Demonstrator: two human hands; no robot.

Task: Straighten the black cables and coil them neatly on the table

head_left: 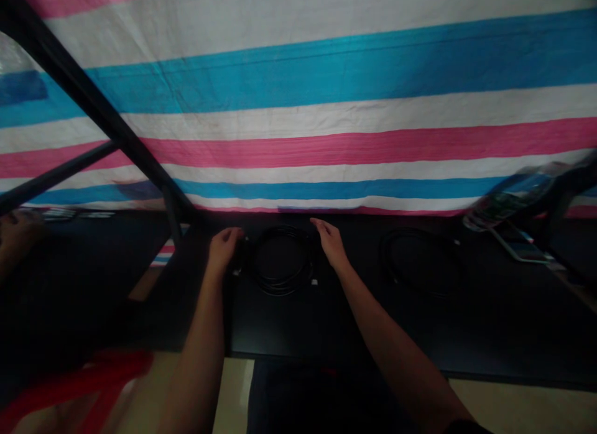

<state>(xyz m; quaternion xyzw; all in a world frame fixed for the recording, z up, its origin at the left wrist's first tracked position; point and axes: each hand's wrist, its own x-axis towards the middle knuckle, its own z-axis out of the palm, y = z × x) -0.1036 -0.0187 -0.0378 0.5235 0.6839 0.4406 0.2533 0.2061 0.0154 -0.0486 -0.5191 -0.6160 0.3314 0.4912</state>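
Note:
A coil of black cable lies on the black table, with a pale connector at its lower right and another small end at its left. My left hand is just left of the coil, fingers loosely bent with a dark gap by the thumb; nothing shows in it. On the coil's other side, my right hand has its fingers stretched out and holds nothing visible. Whether either hand touches the cable is too dark to tell. A second black cable coil rests farther right.
Behind the black table hangs a striped sheet. A dark metal frame slants down at left. A clear plastic bottle and a phone are at right. Another person's hand is far left, above a red stool.

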